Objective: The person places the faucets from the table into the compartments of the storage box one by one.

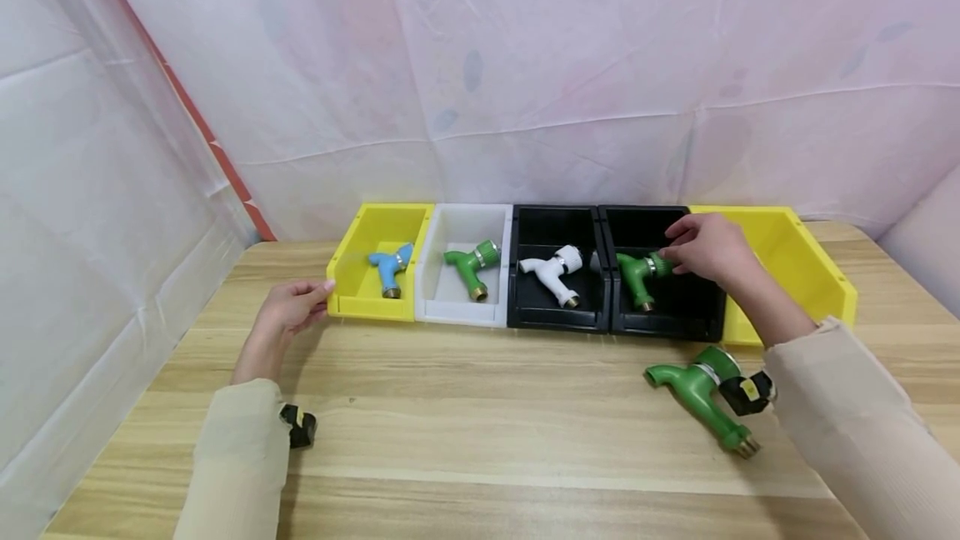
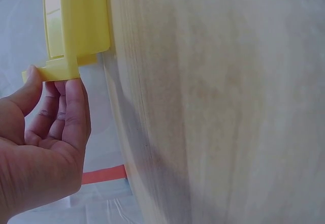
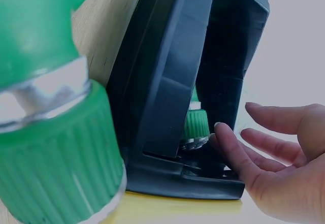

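My left hand (image 1: 295,307) pinches the outer front corner of the left yellow bin (image 1: 372,307), thumb on one side and fingertips on the other in the left wrist view. A blue tap (image 1: 389,268) lies in that bin. My right hand (image 1: 712,247) reaches into the right black bin (image 1: 667,325), beside the ribbed knob of a green tap (image 1: 637,277). In the right wrist view, a fingertip is close to the knob (image 3: 196,124), and the thumb and fingers are spread apart. A larger-looking green tap (image 1: 697,394) lies on the table below my right wrist.
Between these bins stand a white bin (image 1: 465,312) with a green tap (image 1: 474,267) and another black bin (image 1: 558,319) with a white tap (image 1: 555,275). A second yellow bin (image 1: 795,265) ends the row at right. A pale cloth (image 1: 525,65) hangs behind the wooden table (image 1: 480,440).
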### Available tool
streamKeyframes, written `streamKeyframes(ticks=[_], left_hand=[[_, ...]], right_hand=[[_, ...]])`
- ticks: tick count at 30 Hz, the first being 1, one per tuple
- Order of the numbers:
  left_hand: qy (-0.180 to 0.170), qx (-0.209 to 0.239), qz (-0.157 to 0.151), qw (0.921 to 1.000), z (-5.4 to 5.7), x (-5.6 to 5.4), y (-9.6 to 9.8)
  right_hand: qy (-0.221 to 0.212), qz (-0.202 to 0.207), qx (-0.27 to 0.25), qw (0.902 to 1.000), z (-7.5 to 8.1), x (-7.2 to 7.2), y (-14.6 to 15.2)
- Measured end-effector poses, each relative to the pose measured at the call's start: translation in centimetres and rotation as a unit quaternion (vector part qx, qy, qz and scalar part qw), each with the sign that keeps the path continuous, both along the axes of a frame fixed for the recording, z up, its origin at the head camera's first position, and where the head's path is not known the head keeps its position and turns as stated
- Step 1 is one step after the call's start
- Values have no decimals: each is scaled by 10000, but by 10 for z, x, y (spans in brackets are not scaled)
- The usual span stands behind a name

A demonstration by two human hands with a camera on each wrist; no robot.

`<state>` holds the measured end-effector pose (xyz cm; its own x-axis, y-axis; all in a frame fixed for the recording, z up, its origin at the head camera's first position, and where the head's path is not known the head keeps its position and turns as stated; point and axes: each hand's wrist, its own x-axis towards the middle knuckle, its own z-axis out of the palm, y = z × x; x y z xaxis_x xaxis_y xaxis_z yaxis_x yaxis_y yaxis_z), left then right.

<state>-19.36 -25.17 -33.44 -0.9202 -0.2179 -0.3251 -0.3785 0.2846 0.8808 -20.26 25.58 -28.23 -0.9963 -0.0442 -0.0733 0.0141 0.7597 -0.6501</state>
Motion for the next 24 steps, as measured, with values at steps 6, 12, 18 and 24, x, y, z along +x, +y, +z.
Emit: streamKeyframes(ticks=[6, 12, 18, 24], left_hand=[[8, 85, -8, 10000, 0, 0, -1], [19, 93, -26, 10000, 1, 1, -1], [-22, 42, -48, 10000, 3, 1, 0], [-39, 98, -74, 9999, 3, 2, 0]], right_hand=[[-53, 84, -90, 9999, 1, 3, 2], [-134, 152, -310, 9993, 2, 6, 6], [-242, 187, -369, 9988, 3, 8, 8], [-233, 284, -349, 9987, 4, 13, 9]])
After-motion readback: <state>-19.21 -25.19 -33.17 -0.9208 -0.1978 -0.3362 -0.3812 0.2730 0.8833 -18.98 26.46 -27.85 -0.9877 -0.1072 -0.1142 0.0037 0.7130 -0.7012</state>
